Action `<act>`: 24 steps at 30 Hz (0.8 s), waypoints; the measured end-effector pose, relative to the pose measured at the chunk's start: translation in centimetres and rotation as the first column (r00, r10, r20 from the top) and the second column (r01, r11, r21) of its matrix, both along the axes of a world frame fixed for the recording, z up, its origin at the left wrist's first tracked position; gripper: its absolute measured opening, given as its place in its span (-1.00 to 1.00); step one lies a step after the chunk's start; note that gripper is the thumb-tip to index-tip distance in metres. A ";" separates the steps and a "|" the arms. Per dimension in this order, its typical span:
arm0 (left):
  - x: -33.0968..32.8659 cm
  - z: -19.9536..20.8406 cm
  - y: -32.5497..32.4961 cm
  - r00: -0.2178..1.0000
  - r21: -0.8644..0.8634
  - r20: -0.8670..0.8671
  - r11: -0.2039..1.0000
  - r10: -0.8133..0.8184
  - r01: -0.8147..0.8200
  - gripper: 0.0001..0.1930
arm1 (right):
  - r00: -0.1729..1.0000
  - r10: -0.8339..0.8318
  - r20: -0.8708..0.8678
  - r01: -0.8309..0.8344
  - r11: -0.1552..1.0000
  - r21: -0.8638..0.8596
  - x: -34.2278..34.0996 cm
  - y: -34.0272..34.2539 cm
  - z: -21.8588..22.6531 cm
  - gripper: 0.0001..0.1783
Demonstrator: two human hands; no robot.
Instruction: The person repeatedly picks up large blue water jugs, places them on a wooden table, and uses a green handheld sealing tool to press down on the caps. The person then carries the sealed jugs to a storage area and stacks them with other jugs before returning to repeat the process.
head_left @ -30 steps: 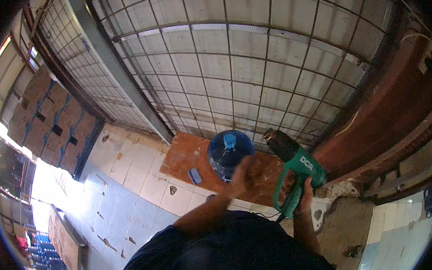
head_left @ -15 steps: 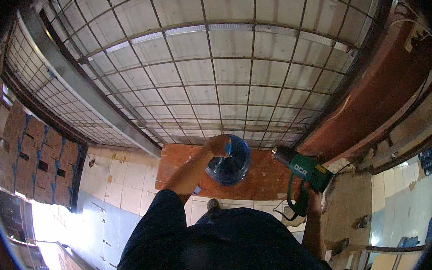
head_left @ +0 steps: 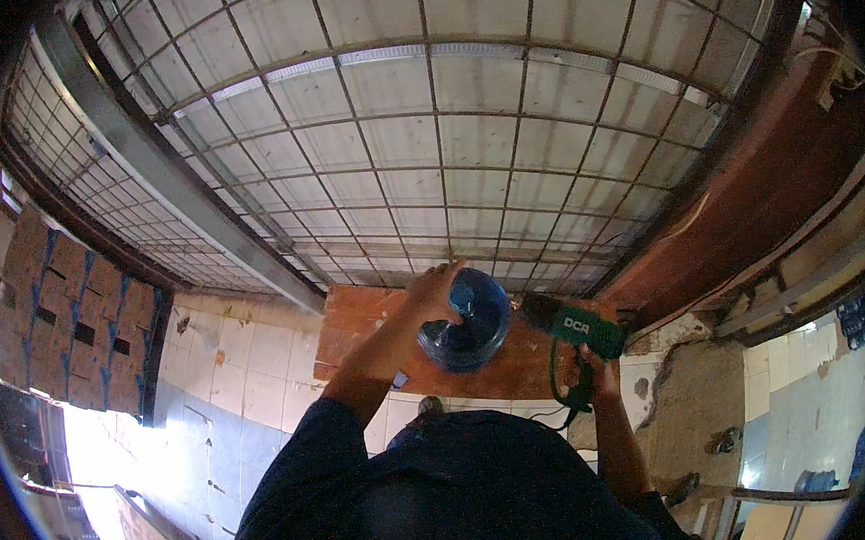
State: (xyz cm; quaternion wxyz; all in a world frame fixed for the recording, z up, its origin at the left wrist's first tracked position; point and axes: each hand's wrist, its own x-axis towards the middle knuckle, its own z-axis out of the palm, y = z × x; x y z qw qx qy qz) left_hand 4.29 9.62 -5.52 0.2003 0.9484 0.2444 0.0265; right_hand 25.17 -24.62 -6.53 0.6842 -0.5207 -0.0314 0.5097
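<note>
Left hand (head_left: 432,295) of the person is at the blue cap (head_left: 462,295) of a large blue water bottle (head_left: 468,346), the thumb and fingers curved on two sides of it; whether they grip it, one cannot tell. This bottle stands upright on a reddish-brown bench (head_left: 356,320), before a pale wall with a wire grid (head_left: 438,115) and a grey post (head_left: 149,154). Light floor tiles (head_left: 263,357) lie beside the bench. The left forearm reaches forward, slanting to the right. The right hand (head_left: 600,367) is clamped on the handle of a green heat gun (head_left: 585,333), whose dark nozzle points left, near the bottle.
</note>
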 end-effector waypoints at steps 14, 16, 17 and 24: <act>-15.2 -6.5 -6.3 0.295 -0.693 0.440 0.529 0.848 -0.490 -0.82 | 0.910 0.310 -0.274 -0.286 0.950 0.126 3.0 6.2 -7.1 -0.77; -15.3 -8.7 -7.0 0.270 -0.736 0.408 0.489 0.872 -0.467 -0.82 | 0.918 0.333 -0.214 -0.305 0.940 0.154 2.1 6.2 -6.2 -0.77; -15.4 -9.7 -7.3 0.258 -0.755 0.393 0.470 0.883 -0.457 -0.81 | 0.921 0.368 -0.130 -0.346 0.923 0.167 1.7 6.2 -5.6 -0.77; -11.1 -4.8 -12.3 0.377 -0.873 0.089 0.254 0.922 -0.416 -0.75 | 0.737 0.370 0.566 -0.537 0.829 0.157 0.7 4.2 -12.6 -0.62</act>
